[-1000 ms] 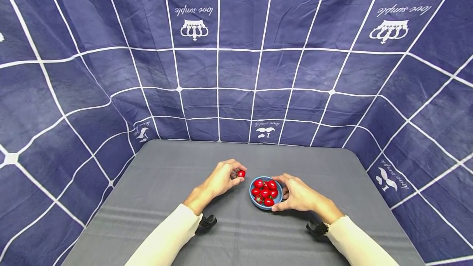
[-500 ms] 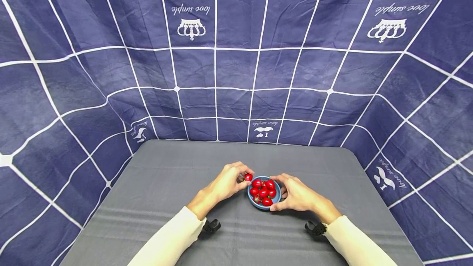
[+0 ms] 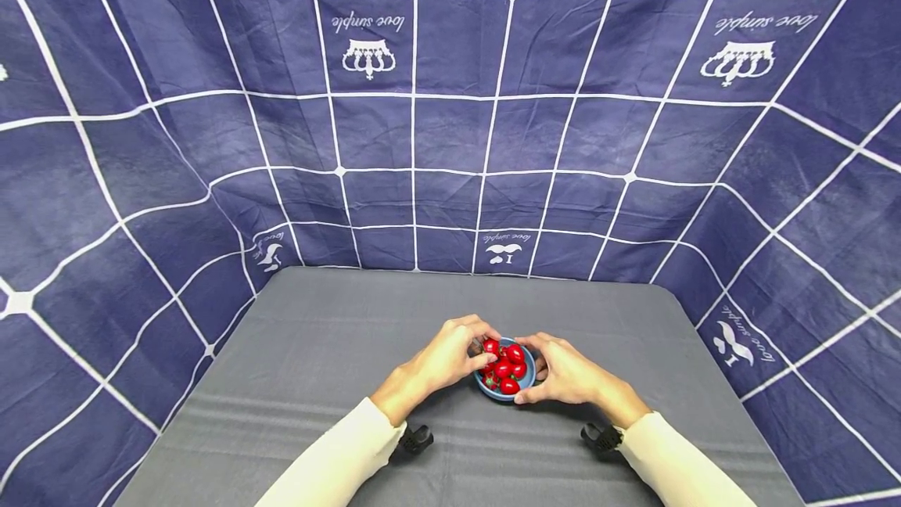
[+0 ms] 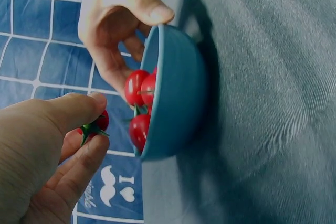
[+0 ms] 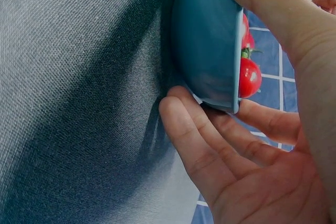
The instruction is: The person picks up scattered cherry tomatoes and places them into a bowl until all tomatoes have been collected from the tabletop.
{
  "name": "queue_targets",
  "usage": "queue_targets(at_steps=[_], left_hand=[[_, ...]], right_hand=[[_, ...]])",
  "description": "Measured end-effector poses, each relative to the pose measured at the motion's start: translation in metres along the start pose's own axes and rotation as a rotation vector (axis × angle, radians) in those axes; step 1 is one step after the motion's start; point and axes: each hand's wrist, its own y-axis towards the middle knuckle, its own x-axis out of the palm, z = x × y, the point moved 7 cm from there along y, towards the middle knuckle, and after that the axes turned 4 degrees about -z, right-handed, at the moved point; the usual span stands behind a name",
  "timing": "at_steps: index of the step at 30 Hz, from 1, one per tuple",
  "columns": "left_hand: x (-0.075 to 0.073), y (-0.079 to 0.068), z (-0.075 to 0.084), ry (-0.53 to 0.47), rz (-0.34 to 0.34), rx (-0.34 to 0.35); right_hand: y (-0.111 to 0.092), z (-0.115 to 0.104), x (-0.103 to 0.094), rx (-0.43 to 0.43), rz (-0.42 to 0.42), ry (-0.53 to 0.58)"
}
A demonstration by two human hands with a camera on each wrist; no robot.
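My left hand [image 3: 450, 352] pinches a red cherry tomato [image 4: 104, 121] with a green stem between thumb and fingers, above the left side of a blue bowl [image 4: 181, 93]. In the left wrist view this tomato is just outside the bowl's opening, apart from those inside. Several other red tomatoes [image 3: 503, 368] lie in the bowl. From the right, my right hand [image 3: 566, 370] holds the bowl, thumb on the near rim and fingers round the far side. In the right wrist view, some of its fingers [image 5: 184, 129] lie low by the bowl's base.
The bowl stands on a grey cloth-covered table [image 3: 338, 311]. Behind and at both sides hangs a dark blue curtain [image 3: 450, 131] with white grid lines and printed lettering. Black straps [image 3: 601, 438] are at both wrists.
The left hand has moved right with its tomato, from beside the bowl to over its left part. The right hand and the bowl have stayed in place.
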Motion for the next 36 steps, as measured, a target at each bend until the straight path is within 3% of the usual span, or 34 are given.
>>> queue_targets(at_steps=[16, 27, 36], left_hand=[[0.023, 0.01, 0.026, -0.006, -0.036, 0.089], [0.032, 0.013, 0.027, -0.011, -0.086, 0.039], [0.035, 0.015, 0.027, -0.021, -0.094, 0.036]], right_hand=[[-0.002, 0.0, 0.002, -0.003, -0.008, 0.024], [-0.001, 0.0, 0.001, -0.003, -0.009, 0.015], [-0.002, -0.002, 0.001, -0.004, -0.011, 0.029]])
